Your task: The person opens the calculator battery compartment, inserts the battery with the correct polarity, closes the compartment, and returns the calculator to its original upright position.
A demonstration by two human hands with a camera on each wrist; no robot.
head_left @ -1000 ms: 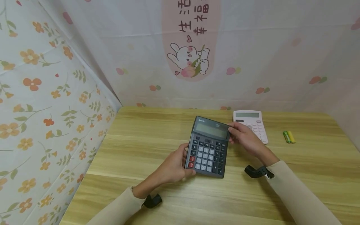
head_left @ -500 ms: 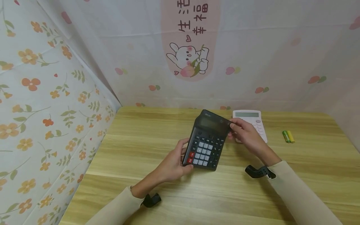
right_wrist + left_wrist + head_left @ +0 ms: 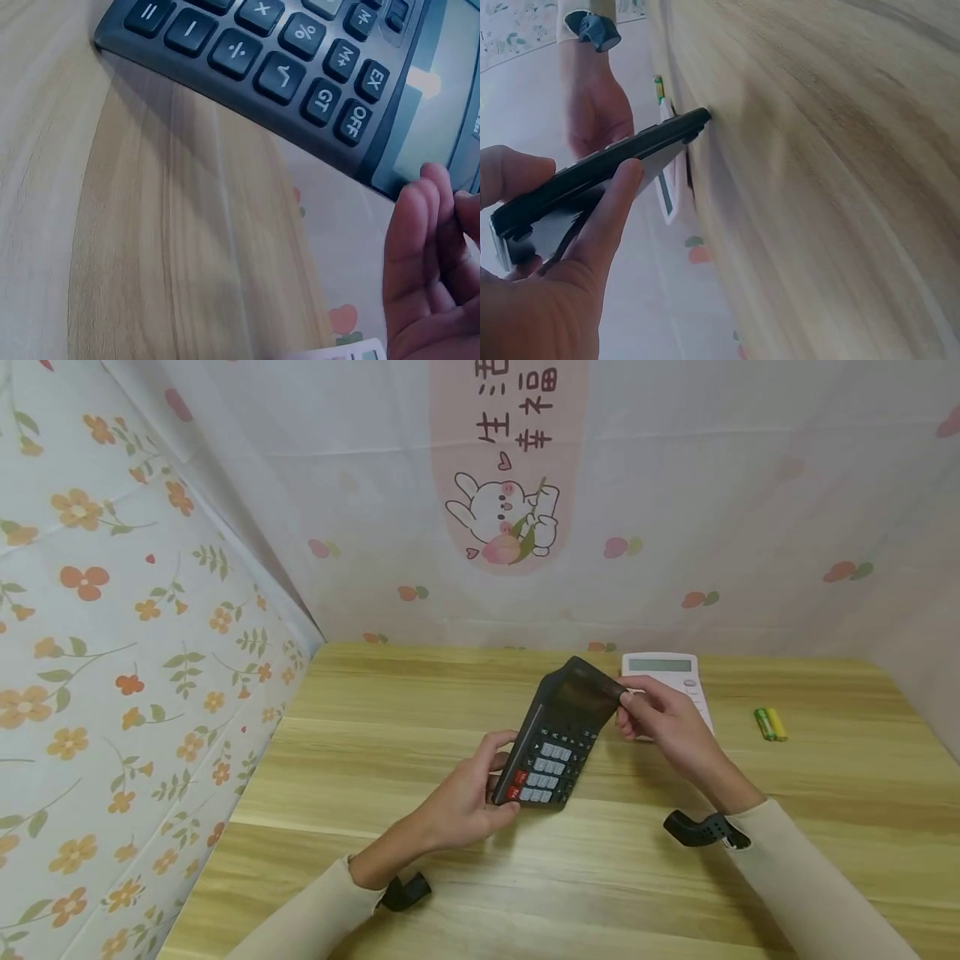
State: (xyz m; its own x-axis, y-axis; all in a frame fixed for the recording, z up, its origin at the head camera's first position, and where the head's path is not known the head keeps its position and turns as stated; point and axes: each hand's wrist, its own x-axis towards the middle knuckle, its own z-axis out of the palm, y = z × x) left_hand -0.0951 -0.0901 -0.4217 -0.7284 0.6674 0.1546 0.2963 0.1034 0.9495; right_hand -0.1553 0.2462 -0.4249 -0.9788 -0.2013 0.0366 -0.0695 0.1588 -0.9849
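Dark calculator (image 3: 553,739) has tilted further — left hand (image 3: 467,800), right hand (image 3: 669,720) gripping it.

1. A wide worktop (image 3: 375,718) with a light yellow-brown wood grain, streaked with darker bands, runs beneath the left hand (image 3: 465,797) and the right hand (image 3: 671,722). It spreads out to either side of them, and its far edge lies beyond both.
2. A flat, rectangular, pale pinkish-white calculator (image 3: 660,666) with rounded corners lies just beyond the right hand, which hides part of its keys in the head view. Its grey display is at the end farther from that hand.
3. A small green cylindrical battery (image 3: 764,725) lies to the right of the right hand, well apart from the left hand.
4. A small yellow cylindrical battery (image 3: 777,724) lies just beside the green one, on the side farther from the right hand.
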